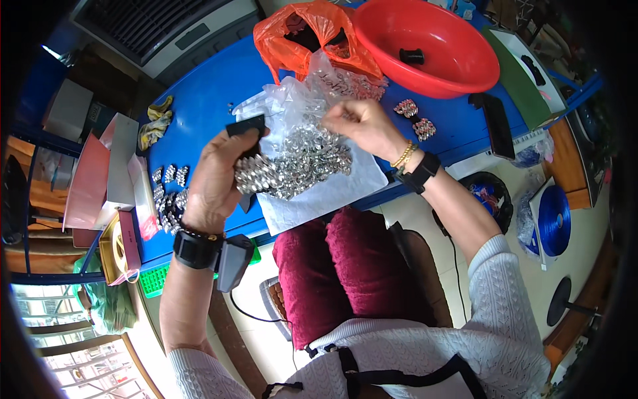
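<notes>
Though flat, blk strip in L hand, beadwork ridged.

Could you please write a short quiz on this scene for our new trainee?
1. True or false: the left hand is holding nothing.
2. What colour is the heap of shiny pieces on the white sheet?
A gold
B silver
C green
3. Fill in: a black ____ lies inside the red basin.

Key:
1. False; it grips a flat black piece.
2. B.
3. Spool.
</notes>
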`<state>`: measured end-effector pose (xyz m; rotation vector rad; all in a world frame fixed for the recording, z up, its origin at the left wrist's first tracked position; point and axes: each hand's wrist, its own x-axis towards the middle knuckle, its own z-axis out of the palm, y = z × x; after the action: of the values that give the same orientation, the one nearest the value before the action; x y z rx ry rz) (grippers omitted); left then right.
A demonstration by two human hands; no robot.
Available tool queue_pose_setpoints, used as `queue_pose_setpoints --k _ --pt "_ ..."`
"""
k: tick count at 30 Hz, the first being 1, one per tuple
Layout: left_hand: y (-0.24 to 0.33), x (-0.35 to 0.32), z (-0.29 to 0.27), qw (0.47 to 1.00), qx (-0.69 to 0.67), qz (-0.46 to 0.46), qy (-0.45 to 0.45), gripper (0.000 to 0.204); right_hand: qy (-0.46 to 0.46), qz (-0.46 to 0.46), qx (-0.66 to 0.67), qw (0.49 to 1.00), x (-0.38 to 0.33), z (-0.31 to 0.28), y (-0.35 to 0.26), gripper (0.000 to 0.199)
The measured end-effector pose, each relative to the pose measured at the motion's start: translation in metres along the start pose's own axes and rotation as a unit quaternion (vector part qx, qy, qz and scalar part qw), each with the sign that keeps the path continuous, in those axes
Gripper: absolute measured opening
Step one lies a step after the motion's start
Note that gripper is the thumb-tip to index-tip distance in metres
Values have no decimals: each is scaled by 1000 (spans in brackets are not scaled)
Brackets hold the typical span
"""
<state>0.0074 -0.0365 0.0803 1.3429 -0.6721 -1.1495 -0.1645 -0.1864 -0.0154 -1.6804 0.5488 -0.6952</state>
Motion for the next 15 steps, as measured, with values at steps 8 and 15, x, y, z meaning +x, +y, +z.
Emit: queue_pose_setpoints --k 8,15 --pt "-55 31 -8 995 70 -69 5 19 3 0 49 999 -5 -1 19 12" --pt "-90 39 -16 885 418 184 93 32 7 62 68 996 -18 5 5 13"
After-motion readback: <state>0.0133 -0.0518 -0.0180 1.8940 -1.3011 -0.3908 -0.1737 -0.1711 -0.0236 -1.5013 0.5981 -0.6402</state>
